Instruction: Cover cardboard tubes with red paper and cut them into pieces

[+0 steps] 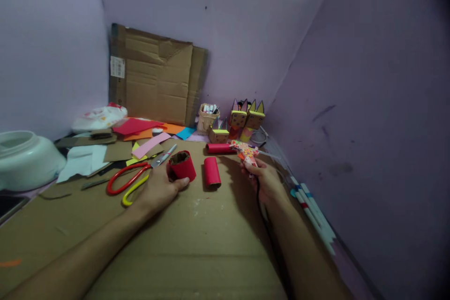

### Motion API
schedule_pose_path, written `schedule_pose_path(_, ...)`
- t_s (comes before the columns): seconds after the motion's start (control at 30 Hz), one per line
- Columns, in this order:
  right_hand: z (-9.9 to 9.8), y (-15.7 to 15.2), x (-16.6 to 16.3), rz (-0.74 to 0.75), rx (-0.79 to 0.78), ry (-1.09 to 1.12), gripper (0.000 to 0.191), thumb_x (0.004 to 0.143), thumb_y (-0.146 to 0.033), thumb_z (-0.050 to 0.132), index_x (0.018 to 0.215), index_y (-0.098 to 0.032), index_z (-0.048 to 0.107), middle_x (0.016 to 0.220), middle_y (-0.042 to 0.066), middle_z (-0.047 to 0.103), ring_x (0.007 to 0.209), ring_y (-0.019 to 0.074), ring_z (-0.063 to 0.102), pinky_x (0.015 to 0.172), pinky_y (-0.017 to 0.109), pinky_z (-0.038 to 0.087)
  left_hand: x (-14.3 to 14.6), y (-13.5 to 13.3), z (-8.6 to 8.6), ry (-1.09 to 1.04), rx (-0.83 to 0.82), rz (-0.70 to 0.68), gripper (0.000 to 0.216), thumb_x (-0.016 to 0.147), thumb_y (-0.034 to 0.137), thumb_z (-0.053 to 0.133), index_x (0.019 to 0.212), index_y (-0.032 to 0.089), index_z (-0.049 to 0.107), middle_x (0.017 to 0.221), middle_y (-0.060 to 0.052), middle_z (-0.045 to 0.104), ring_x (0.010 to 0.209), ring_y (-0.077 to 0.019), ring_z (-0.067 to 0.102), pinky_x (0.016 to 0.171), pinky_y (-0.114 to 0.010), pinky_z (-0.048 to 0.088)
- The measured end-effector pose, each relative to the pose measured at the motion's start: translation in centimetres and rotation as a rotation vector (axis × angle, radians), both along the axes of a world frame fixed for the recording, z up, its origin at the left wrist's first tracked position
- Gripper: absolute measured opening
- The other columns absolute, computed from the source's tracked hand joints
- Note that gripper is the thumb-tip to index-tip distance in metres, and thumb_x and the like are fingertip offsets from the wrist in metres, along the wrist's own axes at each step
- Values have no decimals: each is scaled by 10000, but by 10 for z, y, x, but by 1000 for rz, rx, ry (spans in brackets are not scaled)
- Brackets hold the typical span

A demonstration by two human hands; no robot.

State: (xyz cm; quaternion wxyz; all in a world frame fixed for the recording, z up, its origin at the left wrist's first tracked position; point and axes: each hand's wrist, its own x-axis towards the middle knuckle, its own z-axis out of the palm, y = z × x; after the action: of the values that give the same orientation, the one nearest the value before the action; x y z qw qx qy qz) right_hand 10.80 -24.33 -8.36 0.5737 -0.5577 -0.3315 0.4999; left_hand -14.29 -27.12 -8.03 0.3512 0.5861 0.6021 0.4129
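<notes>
My left hand (160,187) rests on the cardboard sheet (197,239) and grips a short red paper-wrapped tube (182,165), tilted with its open end up. My right hand (265,180) is closed round a glue gun with a colourful patterned body (247,152); its cord runs down along my wrist and its nozzle points left. Between my hands a second red tube (212,171) stands on the cardboard. A third, longer red roll (218,148) lies on its side just left of the glue gun's tip.
Red and yellow handled scissors (135,177) lie left of my left hand. Coloured paper scraps (140,133), a white bowl (26,159) and a flattened carton (156,77) fill the left and back. Paper animal figures (242,122) and a pen holder (207,117) stand by the wall; glue sticks (312,213) lie at right.
</notes>
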Motion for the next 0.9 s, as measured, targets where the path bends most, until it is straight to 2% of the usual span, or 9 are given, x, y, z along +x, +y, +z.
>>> schedule_pose_path(0.07,-3,4,6,-34,-17,-31,215,710,-204,748,893,-136,658,798,15,677,641,113,620,566,217,507,0,0,0,15,-3,-4,306,604,331,679,854,157,641,809,-73,726,750,-260,675,702,-388,533)
schedule_pose_path(0.17,-10,12,13,-71,-72,-77,255,895,-290,603,1107,-149,594,1073,61,636,873,176,639,738,352,548,0,-1,1,41,-3,-12,305,609,333,673,861,165,638,817,-58,725,761,-257,671,720,-385,526)
schedule_pose_path(0.27,-15,18,17,-95,-121,-103,323,915,-326,573,1198,-174,552,1204,82,584,1001,220,614,826,425,531,0,-2,2,69,-4,-17,303,611,324,676,868,168,639,828,-54,724,772,-258,668,728,-383,519)
schedule_pose_path(0.43,-13,18,28,-86,-151,-131,321,914,-328,574,1194,-172,554,1198,82,587,996,219,615,825,424,532,-1,-2,1,91,-7,-12,292,630,296,685,889,165,650,809,-62,722,765,-255,671,720,-380,522)
schedule_pose_path(0.5,-9,16,36,-82,-145,-147,291,918,-325,568,1163,-169,567,1148,71,607,937,196,629,778,389,546,-1,-2,0,91,-11,-14,296,638,293,684,903,164,652,801,-61,721,765,-254,673,715,-377,524)
schedule_pose_path(0.57,-5,13,44,-68,-136,-164,236,874,-269,624,1074,-145,614,982,57,657,785,159,642,630,291,544,0,-2,0,89,-17,-18,288,647,293,680,903,163,651,792,-58,720,764,-254,675,708,-374,527)
schedule_pose_path(0.63,-2,11,51,-40,-138,-182,197,748,-166,705,936,-122,669,752,38,670,602,132,616,454,209,462,0,-2,1,87,-24,-24,272,653,292,674,890,161,651,790,-59,720,765,-254,675,710,-374,528)
schedule_pose_path(0.7,0,8,55,-1,-150,-206,200,606,-87,725,803,-119,704,596,28,651,491,126,580,362,184,379,1,-2,2,87,-25,-26,275,652,286,673,895,161,645,799,-61,722,767,-252,674,717,-375,527)
schedule_pose_path(0.9,-9,5,62,65,-137,-328,188,485,-140,742,673,-143,734,522,21,659,438,130,559,355,189,350,0,-2,-1,96,-22,-42,262,653,295,661,879,167,626,823,-69,706,776,-255,656,731,-395,511)
